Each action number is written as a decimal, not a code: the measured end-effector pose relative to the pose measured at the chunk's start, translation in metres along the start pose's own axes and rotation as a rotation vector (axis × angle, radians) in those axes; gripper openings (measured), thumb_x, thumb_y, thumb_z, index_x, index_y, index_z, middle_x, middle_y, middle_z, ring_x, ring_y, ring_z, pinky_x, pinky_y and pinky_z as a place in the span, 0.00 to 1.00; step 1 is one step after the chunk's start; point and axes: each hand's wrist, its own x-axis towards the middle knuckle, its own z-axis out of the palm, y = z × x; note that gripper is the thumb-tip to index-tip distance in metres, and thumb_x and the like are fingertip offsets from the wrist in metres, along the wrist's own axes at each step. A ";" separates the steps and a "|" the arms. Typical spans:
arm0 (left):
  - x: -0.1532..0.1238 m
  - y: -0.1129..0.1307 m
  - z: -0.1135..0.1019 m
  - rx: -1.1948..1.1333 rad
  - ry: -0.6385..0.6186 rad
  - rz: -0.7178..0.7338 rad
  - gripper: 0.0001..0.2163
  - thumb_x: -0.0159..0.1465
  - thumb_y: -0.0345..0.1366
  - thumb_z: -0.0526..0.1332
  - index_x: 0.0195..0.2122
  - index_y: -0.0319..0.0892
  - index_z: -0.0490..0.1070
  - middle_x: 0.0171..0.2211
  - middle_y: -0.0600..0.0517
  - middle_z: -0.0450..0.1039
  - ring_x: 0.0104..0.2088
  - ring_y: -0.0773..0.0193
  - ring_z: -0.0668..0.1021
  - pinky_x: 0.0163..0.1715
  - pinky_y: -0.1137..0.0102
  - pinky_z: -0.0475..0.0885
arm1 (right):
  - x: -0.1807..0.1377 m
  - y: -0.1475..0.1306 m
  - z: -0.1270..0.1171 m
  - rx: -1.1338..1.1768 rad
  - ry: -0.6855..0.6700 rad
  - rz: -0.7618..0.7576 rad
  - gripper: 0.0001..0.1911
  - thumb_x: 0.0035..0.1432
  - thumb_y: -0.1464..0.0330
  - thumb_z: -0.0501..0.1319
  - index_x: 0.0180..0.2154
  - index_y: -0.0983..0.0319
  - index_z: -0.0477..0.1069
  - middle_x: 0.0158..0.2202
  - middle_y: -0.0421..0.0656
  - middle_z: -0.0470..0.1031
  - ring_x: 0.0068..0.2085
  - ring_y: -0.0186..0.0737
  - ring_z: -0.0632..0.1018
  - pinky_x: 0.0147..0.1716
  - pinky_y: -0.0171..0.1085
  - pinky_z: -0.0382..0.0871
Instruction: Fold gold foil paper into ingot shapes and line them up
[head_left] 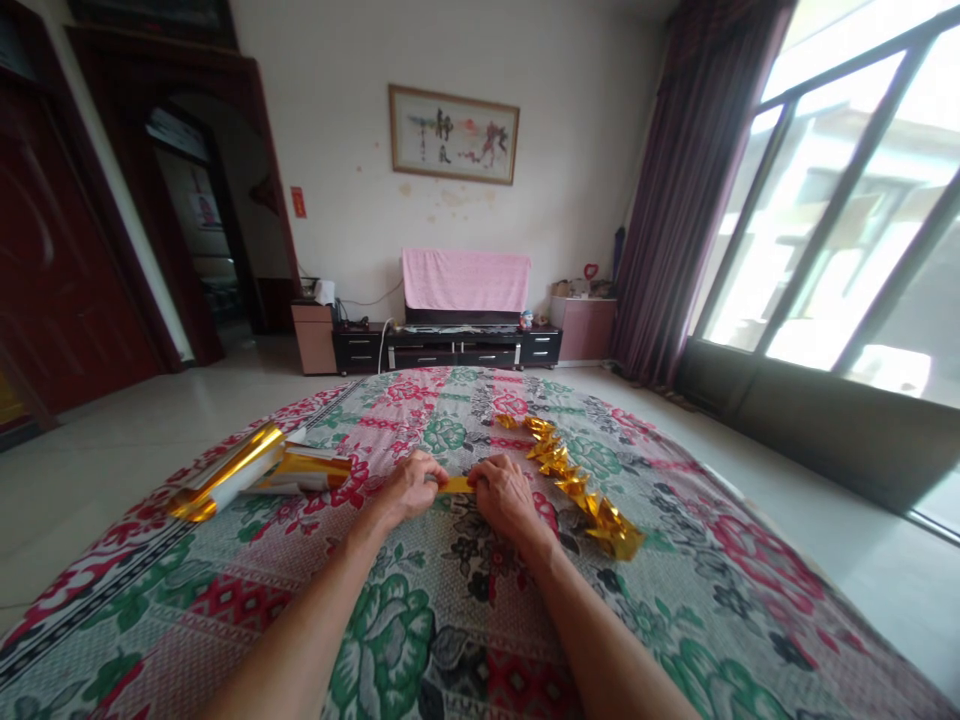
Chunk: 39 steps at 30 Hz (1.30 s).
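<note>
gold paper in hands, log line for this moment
left hand: grips gold paper | right hand: grips gold paper | right side: row of folded gold pieces | left side: gold roll | under: flowered cloth

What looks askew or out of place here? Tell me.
Only the gold foil sheets at the left: they lie fanned and crooked on the floral cloth, not squared. The folded gold pieces run in a row, and the left hand and right hand pinch a gold strip between them. Nothing looks spilled or torn.
</note>
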 end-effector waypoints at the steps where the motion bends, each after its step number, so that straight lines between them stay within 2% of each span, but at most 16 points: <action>1: 0.000 0.002 -0.001 -0.003 -0.006 -0.002 0.13 0.48 0.23 0.54 0.27 0.45 0.75 0.35 0.52 0.71 0.38 0.66 0.72 0.44 0.69 0.67 | 0.000 0.000 0.000 -0.001 0.004 0.003 0.12 0.56 0.72 0.53 0.33 0.56 0.74 0.39 0.42 0.69 0.39 0.36 0.68 0.40 0.33 0.57; 4: -0.001 0.012 0.002 0.008 0.005 -0.035 0.10 0.51 0.27 0.54 0.24 0.43 0.74 0.32 0.51 0.71 0.36 0.65 0.72 0.41 0.70 0.68 | -0.001 -0.001 0.002 -0.006 0.024 0.012 0.11 0.56 0.71 0.53 0.32 0.56 0.74 0.38 0.42 0.69 0.39 0.37 0.68 0.38 0.34 0.57; 6: -0.002 0.020 0.006 0.087 0.090 -0.057 0.07 0.53 0.35 0.57 0.24 0.42 0.73 0.30 0.50 0.70 0.34 0.63 0.72 0.39 0.68 0.68 | -0.002 -0.001 0.002 -0.013 0.037 0.015 0.11 0.56 0.71 0.53 0.32 0.56 0.74 0.39 0.42 0.69 0.39 0.37 0.68 0.38 0.34 0.57; 8: -0.003 0.024 0.010 0.161 0.159 -0.059 0.08 0.51 0.40 0.60 0.25 0.41 0.71 0.29 0.49 0.69 0.33 0.62 0.71 0.37 0.67 0.67 | -0.002 -0.001 0.002 -0.020 0.040 0.013 0.11 0.56 0.72 0.53 0.33 0.57 0.74 0.39 0.42 0.69 0.39 0.37 0.68 0.38 0.34 0.57; 12: -0.002 0.018 0.009 0.134 0.097 -0.034 0.02 0.50 0.33 0.60 0.25 0.42 0.71 0.30 0.51 0.69 0.35 0.63 0.72 0.39 0.69 0.67 | -0.001 -0.001 0.002 -0.029 0.015 0.006 0.11 0.55 0.73 0.53 0.33 0.57 0.73 0.39 0.42 0.69 0.39 0.37 0.68 0.38 0.34 0.57; 16: -0.003 0.007 0.004 0.052 0.076 0.020 0.08 0.49 0.28 0.59 0.30 0.42 0.73 0.33 0.51 0.70 0.38 0.64 0.72 0.42 0.68 0.68 | -0.002 0.000 0.001 -0.047 0.024 0.002 0.12 0.55 0.72 0.52 0.37 0.56 0.72 0.39 0.42 0.69 0.39 0.38 0.68 0.37 0.35 0.57; 20: -0.005 0.009 0.003 0.052 0.096 0.048 0.08 0.50 0.28 0.58 0.32 0.42 0.73 0.34 0.49 0.70 0.38 0.63 0.73 0.43 0.68 0.68 | -0.003 -0.001 0.001 -0.035 0.051 -0.006 0.13 0.55 0.72 0.52 0.39 0.57 0.72 0.40 0.43 0.69 0.40 0.39 0.68 0.39 0.35 0.57; 26: -0.006 0.015 0.001 0.057 0.102 0.072 0.07 0.50 0.27 0.58 0.29 0.41 0.73 0.33 0.50 0.71 0.37 0.63 0.72 0.42 0.68 0.68 | -0.004 -0.003 0.002 -0.030 0.081 0.004 0.11 0.52 0.72 0.54 0.36 0.60 0.72 0.39 0.44 0.70 0.39 0.40 0.68 0.38 0.35 0.57; 33: -0.006 0.012 0.002 0.026 0.123 0.102 0.08 0.50 0.27 0.59 0.31 0.41 0.72 0.33 0.50 0.72 0.37 0.63 0.73 0.42 0.69 0.68 | -0.002 0.000 0.005 0.027 0.128 -0.003 0.07 0.50 0.73 0.55 0.30 0.61 0.72 0.34 0.44 0.72 0.37 0.38 0.69 0.39 0.34 0.57; 39: -0.005 0.017 0.000 -0.045 0.151 0.109 0.06 0.53 0.27 0.57 0.28 0.41 0.72 0.28 0.53 0.73 0.30 0.67 0.74 0.33 0.73 0.68 | 0.001 0.004 0.009 0.125 0.192 -0.056 0.09 0.50 0.73 0.55 0.33 0.60 0.72 0.33 0.42 0.73 0.35 0.36 0.71 0.37 0.32 0.59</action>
